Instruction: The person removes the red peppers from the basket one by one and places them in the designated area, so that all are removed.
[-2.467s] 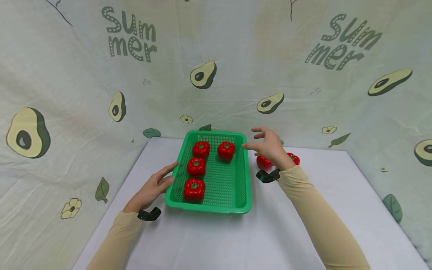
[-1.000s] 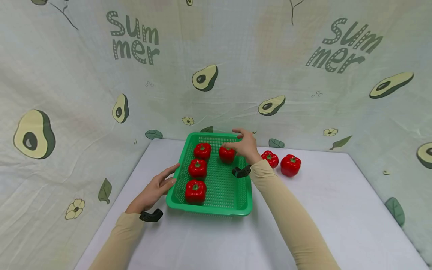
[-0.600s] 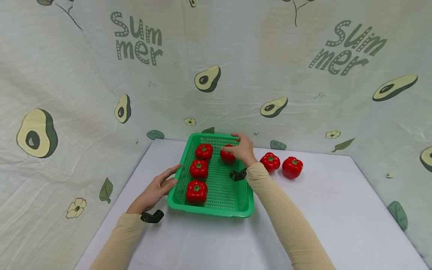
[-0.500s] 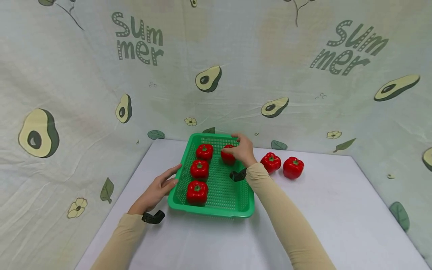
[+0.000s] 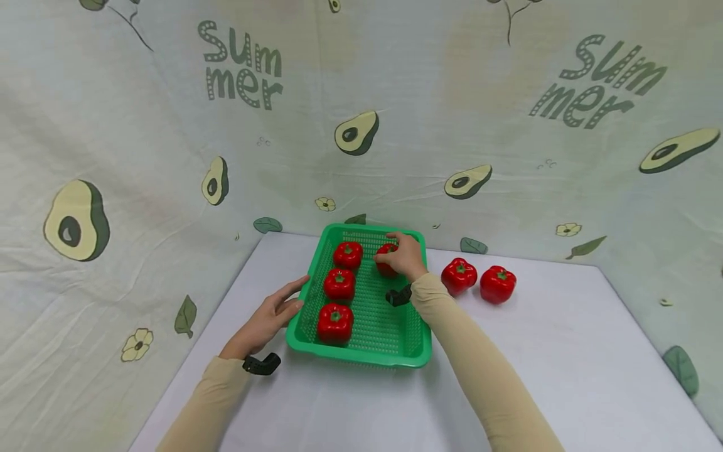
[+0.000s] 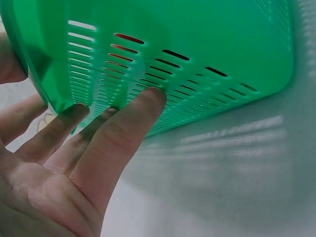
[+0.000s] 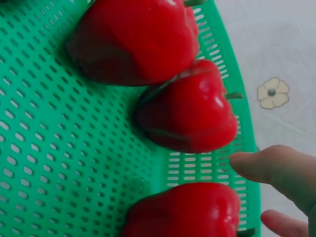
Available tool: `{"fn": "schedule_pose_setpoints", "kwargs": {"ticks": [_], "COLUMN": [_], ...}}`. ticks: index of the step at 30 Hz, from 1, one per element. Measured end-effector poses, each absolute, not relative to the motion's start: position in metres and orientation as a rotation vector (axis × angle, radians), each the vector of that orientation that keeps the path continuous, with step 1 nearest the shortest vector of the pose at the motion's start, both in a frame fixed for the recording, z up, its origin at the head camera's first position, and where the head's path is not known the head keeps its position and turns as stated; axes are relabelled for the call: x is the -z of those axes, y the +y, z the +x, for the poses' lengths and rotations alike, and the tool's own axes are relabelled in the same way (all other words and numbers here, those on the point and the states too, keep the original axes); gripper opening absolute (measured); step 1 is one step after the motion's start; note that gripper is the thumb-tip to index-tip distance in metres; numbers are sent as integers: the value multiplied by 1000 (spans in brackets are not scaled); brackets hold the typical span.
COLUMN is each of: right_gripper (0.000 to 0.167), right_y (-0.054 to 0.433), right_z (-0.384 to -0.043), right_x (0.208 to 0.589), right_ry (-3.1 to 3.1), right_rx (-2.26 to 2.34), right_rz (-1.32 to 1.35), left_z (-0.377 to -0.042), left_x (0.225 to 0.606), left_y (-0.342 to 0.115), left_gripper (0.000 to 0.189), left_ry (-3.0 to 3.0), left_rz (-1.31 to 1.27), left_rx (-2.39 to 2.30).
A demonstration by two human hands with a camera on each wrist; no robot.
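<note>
A green plastic basket point(image 5: 361, 359) stands on the table and holds several red bell peppers. Three are lined up along its left side: a back pepper point(image 5: 348, 255), a middle pepper point(image 5: 340, 285) and a front pepper point(image 5: 336, 324). My left hand point(image 5: 265, 323) rests against the basket's left outer wall, its fingers extended, fingertips on the slotted side in the left wrist view. Inside the back right corner, my right hand point(image 5: 408, 256) has its thumb and fingers around a bell pepper point(image 5: 386, 266), partly hiding it. In the right wrist view two fingers point(image 7: 276, 170) show near the peppers.
Two more bell peppers, a left one point(image 5: 459, 276) and a right one point(image 5: 498, 284), sit on the white table point(image 5: 565, 351) right of the basket, near the right forearm. A patterned cloth point(image 5: 418, 125) hangs close behind the basket.
My right hand has come left from outside the basket to the back right pepper, then stayed there. That pepper keeps its place in the basket. My left hand has stayed at the basket's side.
</note>
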State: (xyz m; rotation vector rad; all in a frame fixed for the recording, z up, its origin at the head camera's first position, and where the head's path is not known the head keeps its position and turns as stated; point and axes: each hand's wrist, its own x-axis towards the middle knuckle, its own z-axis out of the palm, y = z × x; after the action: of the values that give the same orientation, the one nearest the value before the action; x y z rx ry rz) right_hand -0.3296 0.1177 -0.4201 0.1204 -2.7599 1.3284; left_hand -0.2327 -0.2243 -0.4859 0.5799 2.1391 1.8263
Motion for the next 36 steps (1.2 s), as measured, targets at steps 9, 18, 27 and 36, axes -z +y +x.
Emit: {"fn": "schedule_pose_setpoints", "kwargs": {"ticks": [9, 18, 27, 36], "right_gripper": [66, 61, 60, 61], "right_y": [123, 125, 125, 127], "right_z": [-333, -335, -330, -325], "right_x": [422, 423, 420, 416], "right_ry": [-2792, -2817, -2810, -2804], "right_rx": [-1315, -1316, -1369, -1384], "right_rz": [82, 46, 13, 25], "left_z": [-235, -236, -233, -233], "left_x": [482, 480, 479, 482], "left_y": [-219, -218, -220, -220], "left_gripper": [63, 63, 63, 63], "left_ry": [2153, 2160, 2153, 2146], "left_rz": [587, 580, 566, 550], "left_rx": [-1804, -1802, -1805, -1814]}}
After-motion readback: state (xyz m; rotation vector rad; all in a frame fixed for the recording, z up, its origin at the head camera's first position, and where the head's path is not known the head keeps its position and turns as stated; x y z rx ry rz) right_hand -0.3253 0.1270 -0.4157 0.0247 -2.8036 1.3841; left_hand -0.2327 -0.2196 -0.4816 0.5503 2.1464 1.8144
